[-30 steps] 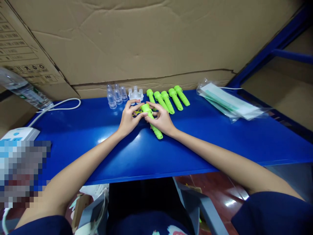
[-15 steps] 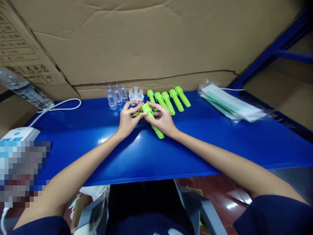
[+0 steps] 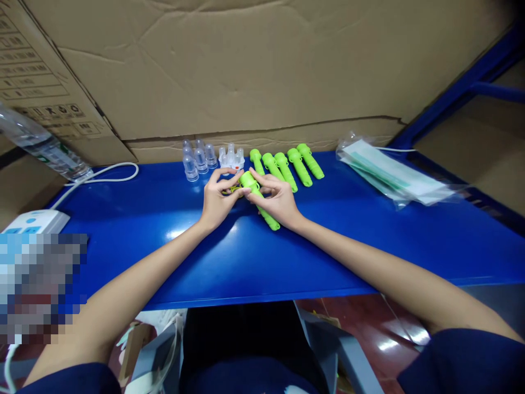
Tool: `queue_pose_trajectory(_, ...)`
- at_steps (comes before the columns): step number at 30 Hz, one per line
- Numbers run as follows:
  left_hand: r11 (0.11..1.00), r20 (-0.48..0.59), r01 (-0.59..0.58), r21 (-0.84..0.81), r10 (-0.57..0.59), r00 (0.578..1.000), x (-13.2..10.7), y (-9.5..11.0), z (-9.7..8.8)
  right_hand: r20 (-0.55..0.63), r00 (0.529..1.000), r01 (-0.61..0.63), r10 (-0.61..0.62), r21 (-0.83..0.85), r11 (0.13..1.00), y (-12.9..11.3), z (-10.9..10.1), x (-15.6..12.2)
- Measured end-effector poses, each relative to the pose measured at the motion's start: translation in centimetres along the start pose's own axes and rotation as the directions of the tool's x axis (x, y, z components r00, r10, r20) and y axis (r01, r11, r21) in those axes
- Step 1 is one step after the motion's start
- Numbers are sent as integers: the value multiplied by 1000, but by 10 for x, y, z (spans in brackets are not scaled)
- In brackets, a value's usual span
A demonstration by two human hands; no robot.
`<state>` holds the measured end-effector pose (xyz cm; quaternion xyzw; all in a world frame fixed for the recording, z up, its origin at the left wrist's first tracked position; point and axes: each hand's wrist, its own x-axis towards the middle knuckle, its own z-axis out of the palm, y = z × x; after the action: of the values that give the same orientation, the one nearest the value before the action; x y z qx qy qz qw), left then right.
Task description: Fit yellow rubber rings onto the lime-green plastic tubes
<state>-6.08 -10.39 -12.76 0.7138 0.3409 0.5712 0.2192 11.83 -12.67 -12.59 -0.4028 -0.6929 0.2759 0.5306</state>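
Over the middle of the blue table, my two hands meet at a bright green flashlight that slants with its tail toward me. Its wider head is pinched between the fingertips of my left hand and my right hand. A yellow-green cord shows by my left fingers, partly hidden. Behind my right hand lie several similar green flashlights in a row. Past my left hand stand several clear plastic caps, beside a whitish cluster of clear rounded pieces with a small red spot near it.
A clear bag with white and green contents lies at the right rear. On the left are a water bottle, a white cable and a power strip. Cardboard walls the back; the blue table's edge faces me.
The whole view has shifted slightly. Both hands keep hold of the green flashlight in nearly the same pose; nothing has been let go or picked up.
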Motion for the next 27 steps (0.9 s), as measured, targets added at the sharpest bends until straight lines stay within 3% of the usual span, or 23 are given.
queue_pose_trajectory(10,995,82,82,-50,-77,994,0,-3,0,-32,998,-53,55,64,997,1,5,-3)
queue_pose_trajectory(19,999,95,37,-32,-34,995,0,-2,-1,-7,997,-72,73,86,994,-1,10,-1)
queue_pose_trajectory(27,1000,73,-7,14,6,997,0,-9,-2,-12,1000,-5,5,32,999,0,10,1)
